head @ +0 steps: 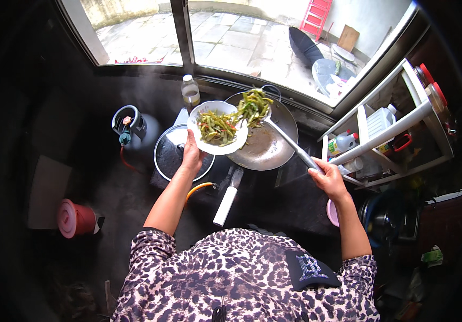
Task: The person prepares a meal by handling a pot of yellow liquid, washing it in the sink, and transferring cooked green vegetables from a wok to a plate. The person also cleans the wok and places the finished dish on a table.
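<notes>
My left hand (193, 156) grips the rim of a white scalloped plate (233, 148), thumb on top, and holds it over the left side of a wok (281, 149). Cooked green vegetable strips with bits of red (216, 128) lie on the plate. In my right hand (329, 180) is the long handle of a metal cooking ladle (291, 143). Its bowl, beside the plate's right rim, carries a heap of the same greens (255, 105) and hides part of the wok. A few scraps stick to the wok's browned inside. The wok's white handle (225, 206) points towards me.
Left of the wok lies a glass lid (164, 155), with a bottle (190, 94) behind it. A gas cylinder (146, 129) stands farther left, a lidded red bucket (78, 218) below. An orange hose (198, 188) runs near the wok handle. A white rack (396, 124) with bottles stands right.
</notes>
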`<state>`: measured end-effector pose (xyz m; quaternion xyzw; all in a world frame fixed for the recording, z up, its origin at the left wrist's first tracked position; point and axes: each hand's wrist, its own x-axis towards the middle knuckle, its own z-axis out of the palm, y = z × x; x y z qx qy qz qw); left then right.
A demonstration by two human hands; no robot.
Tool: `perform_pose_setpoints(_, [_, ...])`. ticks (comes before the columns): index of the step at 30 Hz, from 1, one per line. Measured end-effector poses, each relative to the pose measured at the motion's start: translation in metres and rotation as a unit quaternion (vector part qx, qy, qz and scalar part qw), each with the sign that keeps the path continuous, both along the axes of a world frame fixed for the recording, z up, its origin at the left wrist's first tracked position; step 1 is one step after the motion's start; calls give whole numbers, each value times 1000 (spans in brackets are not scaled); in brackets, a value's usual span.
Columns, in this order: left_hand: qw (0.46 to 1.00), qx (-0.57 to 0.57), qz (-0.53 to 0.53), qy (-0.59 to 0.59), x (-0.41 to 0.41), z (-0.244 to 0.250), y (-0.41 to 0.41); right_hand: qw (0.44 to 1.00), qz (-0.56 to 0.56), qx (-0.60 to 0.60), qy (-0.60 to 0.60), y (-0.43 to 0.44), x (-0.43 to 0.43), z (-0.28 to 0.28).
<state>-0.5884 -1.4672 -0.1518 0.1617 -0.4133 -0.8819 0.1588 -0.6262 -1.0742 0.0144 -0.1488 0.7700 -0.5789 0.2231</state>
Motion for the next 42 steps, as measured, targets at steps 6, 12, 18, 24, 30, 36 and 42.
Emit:
perform_pose_setpoints(6, [998, 64, -27, 12, -16, 24, 44, 921, 36, 188, 339, -23, 29, 5])
perform_pose_setpoints(12, [996, 75, -35, 9, -10, 36, 56, 761, 19, 332, 557, -16, 26, 9])
perform_pose_setpoints(18, [995, 80, -53, 5, -4, 36, 59, 681, 29, 376, 628, -19, 29, 27])
perform_pose_setpoints(24, [993, 101, -52, 25, -1, 33, 52, 833, 21, 248, 494, -20, 25, 30])
perform_pose_setpoints(30, [993, 103, 36, 49, 16, 29, 8, 943, 13, 202, 264, 2, -24, 25])
perform_pose_setpoints(36, [989, 86, 99, 72, 48, 22, -37, 898, 64, 388, 197, 14, -82, -18])
perform_pose_setpoints(42, [987, 57, 140, 60, 95, 19, -56, 880, 126, 404, 215, -38, -152, -30])
